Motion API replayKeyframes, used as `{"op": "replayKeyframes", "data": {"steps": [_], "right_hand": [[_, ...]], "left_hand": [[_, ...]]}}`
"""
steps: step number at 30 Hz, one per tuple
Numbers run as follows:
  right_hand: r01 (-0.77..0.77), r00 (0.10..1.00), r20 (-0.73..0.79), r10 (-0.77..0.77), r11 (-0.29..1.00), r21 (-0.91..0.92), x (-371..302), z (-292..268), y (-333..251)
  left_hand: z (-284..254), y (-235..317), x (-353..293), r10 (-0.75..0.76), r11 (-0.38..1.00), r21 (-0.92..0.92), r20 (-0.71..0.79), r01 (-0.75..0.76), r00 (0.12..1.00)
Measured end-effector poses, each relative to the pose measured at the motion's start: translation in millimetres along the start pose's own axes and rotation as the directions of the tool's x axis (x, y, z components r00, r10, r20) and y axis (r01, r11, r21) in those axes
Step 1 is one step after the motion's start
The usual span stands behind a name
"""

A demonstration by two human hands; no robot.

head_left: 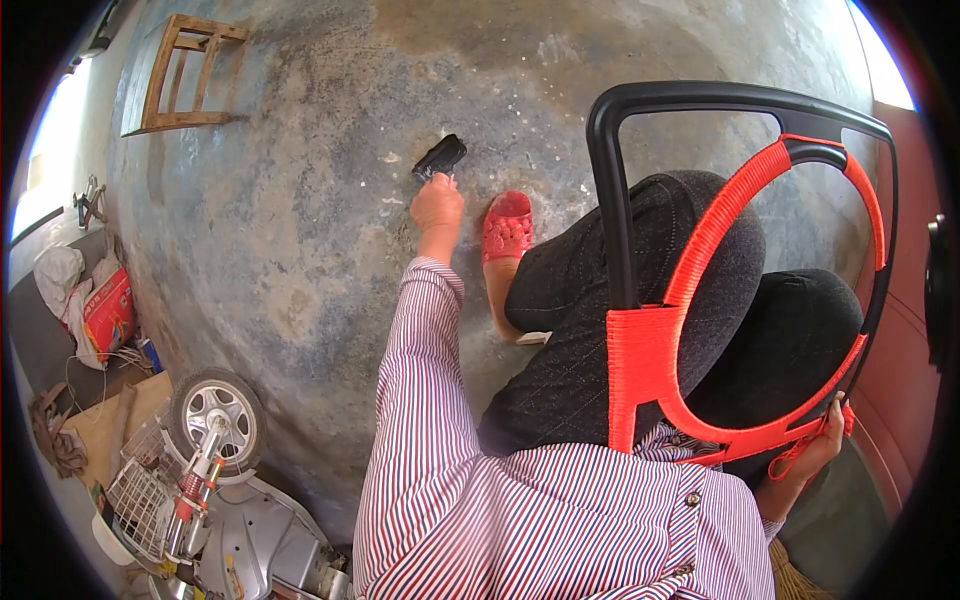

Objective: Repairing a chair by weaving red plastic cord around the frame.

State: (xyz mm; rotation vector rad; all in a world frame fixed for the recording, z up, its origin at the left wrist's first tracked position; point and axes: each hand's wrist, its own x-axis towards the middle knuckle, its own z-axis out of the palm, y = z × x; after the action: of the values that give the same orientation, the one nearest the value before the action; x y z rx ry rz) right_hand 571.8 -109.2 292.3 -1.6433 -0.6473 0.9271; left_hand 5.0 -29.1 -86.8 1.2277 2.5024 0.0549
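Observation:
My left hand [437, 208] reaches forward over the floor, its fingers closed round a small black object [441, 156] whose kind I cannot make out. A large black frame [607, 180], rounded at its corners, leans upright across my lap. Bright orange-red cord [640, 350] is wound tightly round its inner ring and lower left side. At the frame's lower right edge, my right hand [826, 442] is closed on the wrapped rim, partly hidden behind it. A loose loop of the cord [790, 460] hangs beside those fingers.
My red slipper [507, 226] rests on the stained concrete floor [310, 200]. A wooden frame [190, 118] stands far left. Near left are a two-wheeler's front wheel [217, 420], its wire basket [140, 490] and a red bag [108, 312]. Reddish panelling [900, 330] rises at right.

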Motion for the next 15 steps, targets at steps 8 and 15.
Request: {"op": "replayKeyframes", "data": {"steps": [8,15], "right_hand": [[0.011,0.993,-0.117,-0.011,1.000,-0.001,-7.7,26.9,-2.9],[0.003,0.999,-0.048,-0.002,1.000,0.014,-3.3,12.0,-0.3]], "left_hand": [[4.7,-4.7,-3.7,0.076,0.996,-0.042,-0.136,-0.082,0.988],[-1.0,-12.2,-1.8,0.320,0.942,-0.010,-0.280,-0.336,0.905]]}}
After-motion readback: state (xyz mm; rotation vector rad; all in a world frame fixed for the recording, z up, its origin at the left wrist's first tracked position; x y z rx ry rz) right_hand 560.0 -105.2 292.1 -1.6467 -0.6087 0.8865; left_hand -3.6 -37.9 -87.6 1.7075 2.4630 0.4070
